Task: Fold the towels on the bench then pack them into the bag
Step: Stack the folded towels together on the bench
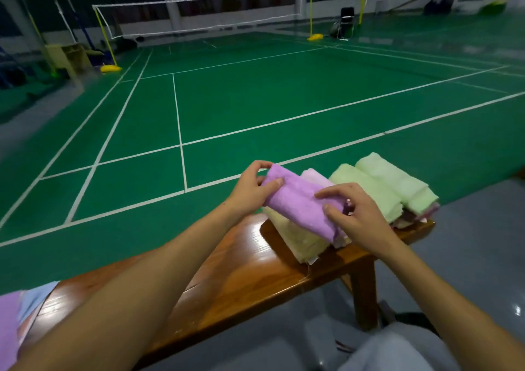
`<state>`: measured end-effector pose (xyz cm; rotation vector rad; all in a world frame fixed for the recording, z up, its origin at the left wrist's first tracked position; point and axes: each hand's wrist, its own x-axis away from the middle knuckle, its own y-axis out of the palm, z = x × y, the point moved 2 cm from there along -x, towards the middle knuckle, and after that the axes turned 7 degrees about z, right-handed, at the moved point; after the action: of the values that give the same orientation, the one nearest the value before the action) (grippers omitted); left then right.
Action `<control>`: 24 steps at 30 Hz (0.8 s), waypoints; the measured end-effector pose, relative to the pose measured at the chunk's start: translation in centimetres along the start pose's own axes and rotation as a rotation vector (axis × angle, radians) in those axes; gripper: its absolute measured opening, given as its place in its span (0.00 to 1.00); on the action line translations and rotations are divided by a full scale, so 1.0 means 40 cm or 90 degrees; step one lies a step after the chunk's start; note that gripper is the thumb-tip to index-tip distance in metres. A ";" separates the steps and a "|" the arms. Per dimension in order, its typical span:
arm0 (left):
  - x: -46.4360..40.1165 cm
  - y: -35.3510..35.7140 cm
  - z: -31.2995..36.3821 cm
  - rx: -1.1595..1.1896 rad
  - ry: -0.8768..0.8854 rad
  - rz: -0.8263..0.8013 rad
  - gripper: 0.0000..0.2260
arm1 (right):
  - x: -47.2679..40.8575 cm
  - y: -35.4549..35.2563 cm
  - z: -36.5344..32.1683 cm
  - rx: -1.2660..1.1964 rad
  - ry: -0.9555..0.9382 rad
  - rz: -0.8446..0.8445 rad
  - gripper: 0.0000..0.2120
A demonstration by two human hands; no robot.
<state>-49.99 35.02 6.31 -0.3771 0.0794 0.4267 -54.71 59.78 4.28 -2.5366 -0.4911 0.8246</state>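
A folded purple towel (298, 203) is held between both hands above the right end of the wooden bench (241, 268). My left hand (252, 189) grips its far end, thumb on top. My right hand (355, 214) pinches its near end. Under it lies a pale yellow folded towel (295, 238). Behind it a pale pink folded towel (314, 176) shows, and to the right sit two light green folded towels (369, 189) (397, 182) on the bench end. No bag is clearly in view.
Purple and blue cloth (17, 316) lies at the bench's left end. Beyond the bench is a green badminton court (255, 101) with a net (199, 13). Grey floor (468, 243) lies on my side, with a dark object (409, 319) by the bench leg.
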 end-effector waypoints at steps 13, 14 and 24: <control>-0.319 0.430 0.066 -0.338 0.125 -0.048 0.19 | -0.142 -0.200 0.302 0.228 0.187 0.050 0.14; -0.314 0.448 0.053 -0.429 0.145 -0.073 0.18 | -0.139 -0.192 0.311 0.284 0.209 0.011 0.15; -0.292 0.398 0.087 -0.480 0.213 -0.054 0.19 | -0.167 -0.186 0.249 0.508 0.131 0.020 0.14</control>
<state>-67.28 45.19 5.92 -1.1908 0.2289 0.2934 -67.40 65.89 3.78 -1.8526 -0.0268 0.5948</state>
